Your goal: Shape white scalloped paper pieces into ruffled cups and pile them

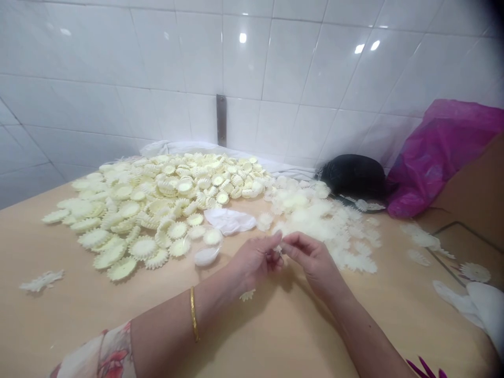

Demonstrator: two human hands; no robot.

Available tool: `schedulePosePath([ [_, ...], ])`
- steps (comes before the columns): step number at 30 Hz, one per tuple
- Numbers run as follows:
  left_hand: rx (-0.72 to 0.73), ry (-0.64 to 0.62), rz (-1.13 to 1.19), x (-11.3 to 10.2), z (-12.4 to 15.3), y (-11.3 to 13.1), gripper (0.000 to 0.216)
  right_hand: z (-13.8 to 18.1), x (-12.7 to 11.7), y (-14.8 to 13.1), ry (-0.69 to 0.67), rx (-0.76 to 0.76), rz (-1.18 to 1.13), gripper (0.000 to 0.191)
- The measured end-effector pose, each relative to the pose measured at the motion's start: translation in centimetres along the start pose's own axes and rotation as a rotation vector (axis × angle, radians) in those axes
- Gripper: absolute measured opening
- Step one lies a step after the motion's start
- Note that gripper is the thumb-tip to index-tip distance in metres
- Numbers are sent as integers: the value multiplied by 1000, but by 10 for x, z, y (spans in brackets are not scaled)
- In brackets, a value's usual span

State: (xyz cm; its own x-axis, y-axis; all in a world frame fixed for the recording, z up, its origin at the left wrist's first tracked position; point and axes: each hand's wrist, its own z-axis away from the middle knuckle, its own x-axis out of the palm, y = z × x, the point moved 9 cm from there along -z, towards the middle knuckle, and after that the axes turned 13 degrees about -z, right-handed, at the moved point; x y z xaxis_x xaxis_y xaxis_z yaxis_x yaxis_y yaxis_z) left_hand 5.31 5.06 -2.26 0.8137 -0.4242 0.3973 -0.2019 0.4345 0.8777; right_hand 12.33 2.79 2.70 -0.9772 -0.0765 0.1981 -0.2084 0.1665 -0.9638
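Above the pale wooden table, the left hand and right hand each hold a near-closed grip on a small white frilled piece, partly hidden, with a far larger heap of ridged cream discs to their left and a looser spread of flatter white pieces ahead.

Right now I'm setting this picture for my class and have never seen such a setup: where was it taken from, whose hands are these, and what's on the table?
This one picture comes from a camera worn on a person's head, looking forward and down. The bare arms are that person's own: the left hand, with a gold bangle, and the right hand. Their fingertips meet around a small pale piece, too small to make out. On the wooden table lie a heap of ridged cream discs and a heap of thinner, paler frilled pieces. Behind are a black bag and a magenta plastic bag.
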Motion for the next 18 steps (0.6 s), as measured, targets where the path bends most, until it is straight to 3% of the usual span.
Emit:
schedulePosePath([
  [4, 3, 15, -13, -2, -2, -2, 29, 0, -2, -3, 24, -25, 116, 14],
  [9, 90, 138, -115, -16, -4, 1, 33, 6, -4, -23, 214, -273, 699, 16],
  [13, 155, 170, -210, -18, -3, 6, 35, 10, -1, -31, 280, -454, 1070, 17],
  [16, 184, 178, -282, -17, 1, 13, 33, 9, -22, -35, 411, -454, 1207, 18],
  [18, 212, 174, -310, -16, 4, 20, 30, 9, -47, -38, 510, -382, 1096, 17],
])
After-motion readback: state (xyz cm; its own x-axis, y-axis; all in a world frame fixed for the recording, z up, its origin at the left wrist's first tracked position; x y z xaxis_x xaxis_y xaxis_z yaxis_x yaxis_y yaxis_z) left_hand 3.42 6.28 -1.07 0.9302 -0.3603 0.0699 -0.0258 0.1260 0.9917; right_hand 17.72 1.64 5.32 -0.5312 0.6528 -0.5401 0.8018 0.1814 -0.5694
